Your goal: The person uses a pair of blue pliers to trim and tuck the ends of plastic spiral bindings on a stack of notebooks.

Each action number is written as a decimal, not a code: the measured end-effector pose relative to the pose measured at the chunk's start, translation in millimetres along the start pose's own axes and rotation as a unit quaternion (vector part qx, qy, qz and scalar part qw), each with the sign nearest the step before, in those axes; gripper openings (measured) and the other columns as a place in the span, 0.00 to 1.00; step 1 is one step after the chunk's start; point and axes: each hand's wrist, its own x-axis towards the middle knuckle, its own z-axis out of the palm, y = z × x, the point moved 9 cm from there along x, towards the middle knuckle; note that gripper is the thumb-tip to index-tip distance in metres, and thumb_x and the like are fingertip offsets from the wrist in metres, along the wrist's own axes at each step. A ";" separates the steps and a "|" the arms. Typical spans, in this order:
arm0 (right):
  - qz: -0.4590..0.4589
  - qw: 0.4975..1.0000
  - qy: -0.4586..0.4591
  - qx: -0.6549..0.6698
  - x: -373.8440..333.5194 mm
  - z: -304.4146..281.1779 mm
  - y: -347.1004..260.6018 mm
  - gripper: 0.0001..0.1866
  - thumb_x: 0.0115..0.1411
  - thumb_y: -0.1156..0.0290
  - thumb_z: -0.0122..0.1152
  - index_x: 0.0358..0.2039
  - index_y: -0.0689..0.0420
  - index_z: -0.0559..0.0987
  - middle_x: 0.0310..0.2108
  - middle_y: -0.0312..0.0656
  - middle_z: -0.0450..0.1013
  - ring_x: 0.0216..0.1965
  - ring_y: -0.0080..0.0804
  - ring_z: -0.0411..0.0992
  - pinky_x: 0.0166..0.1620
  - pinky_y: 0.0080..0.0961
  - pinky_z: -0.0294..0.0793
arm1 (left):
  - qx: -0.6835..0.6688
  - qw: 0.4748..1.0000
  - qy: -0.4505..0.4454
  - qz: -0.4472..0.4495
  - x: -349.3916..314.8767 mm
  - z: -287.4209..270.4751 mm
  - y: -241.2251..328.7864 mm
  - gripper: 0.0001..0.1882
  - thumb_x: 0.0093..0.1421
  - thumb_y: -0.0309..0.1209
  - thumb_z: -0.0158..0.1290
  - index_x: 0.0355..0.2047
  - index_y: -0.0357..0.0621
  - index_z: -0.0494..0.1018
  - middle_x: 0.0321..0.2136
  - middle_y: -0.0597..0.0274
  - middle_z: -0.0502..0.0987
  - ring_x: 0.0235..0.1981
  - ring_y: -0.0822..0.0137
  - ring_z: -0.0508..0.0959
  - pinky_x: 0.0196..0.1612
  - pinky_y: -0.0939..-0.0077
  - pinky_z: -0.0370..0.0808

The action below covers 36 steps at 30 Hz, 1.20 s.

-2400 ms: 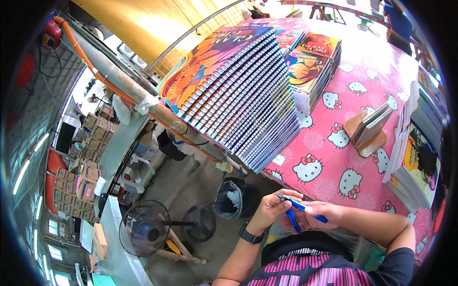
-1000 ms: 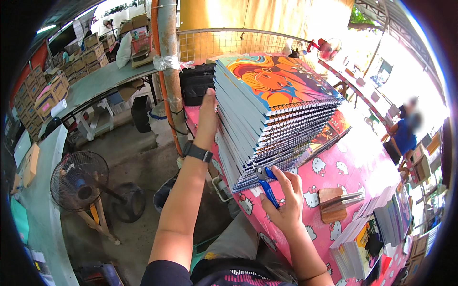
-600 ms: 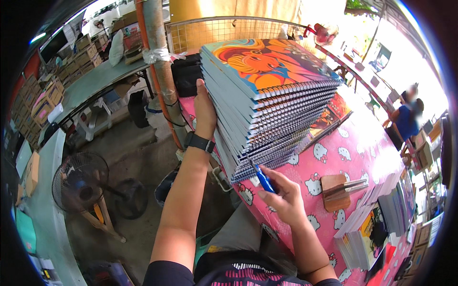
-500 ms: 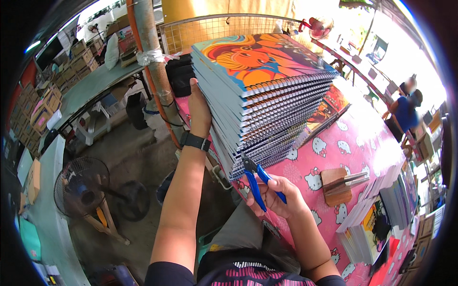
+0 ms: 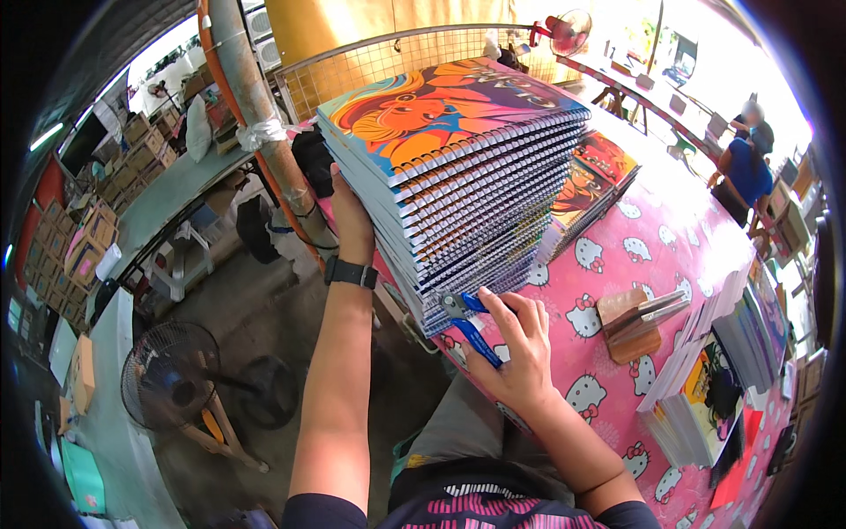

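Observation:
A tall stack of spiral-bound notebooks (image 5: 458,132) with bright illustrated covers stands at the edge of the table, its wire bindings facing right and toward me. My left hand (image 5: 351,212), with a dark watch on the wrist, lies with fingers stretched flat against the stack's left side. Low at the stack's near corner, my right hand (image 5: 520,348) is closed round a pair of blue-handled cutting pliers (image 5: 476,339). Their metal jaws touch or nearly touch the lower bindings; I cannot tell whether they grip a wire.
A pink table cover (image 5: 608,273) carries a wooden block (image 5: 630,326) with thin upright pieces, further notebooks (image 5: 595,185) behind the stack and book piles (image 5: 696,414) at right. A pole (image 5: 256,106) rises beyond. A standing fan (image 5: 172,375) is on the floor at left. Two people are far right.
The stack appears further left as the view shifts. My right hand has turned over, its back now showing, and the pliers' jaws have tilted left along the lower bindings.

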 end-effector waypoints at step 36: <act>0.359 0.757 -0.276 0.471 -33.2 61.2 45.7 0.19 0.56 0.61 0.59 0.43 0.61 0.77 0.30 0.42 0.76 0.25 0.29 0.73 0.31 0.23 0.73 | -0.044 0.994 -0.098 -0.031 -12.5 9.8 -7.6 0.25 0.68 0.43 0.34 0.52 0.33 0.64 0.46 0.50 0.73 0.41 0.60 0.78 0.41 0.69 0.79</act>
